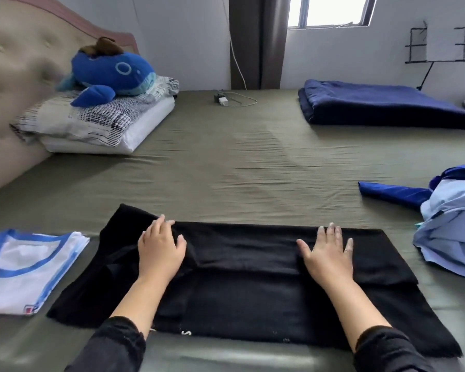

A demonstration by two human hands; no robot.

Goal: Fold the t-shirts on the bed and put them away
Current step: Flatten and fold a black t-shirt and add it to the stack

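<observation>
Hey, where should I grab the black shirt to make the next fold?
Probably its left end, coming from the left. The black shirt lies flat as a wide band, and that end spreads loose beyond the left hand, so it could swing over toward the right hand. Pinch its far and near corners.

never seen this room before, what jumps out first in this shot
Two hands, left hand and right hand, lie flat on a black t-shirt spread at the near edge of the bed. A bright blue plush whale sits on the pillows far left.
</observation>
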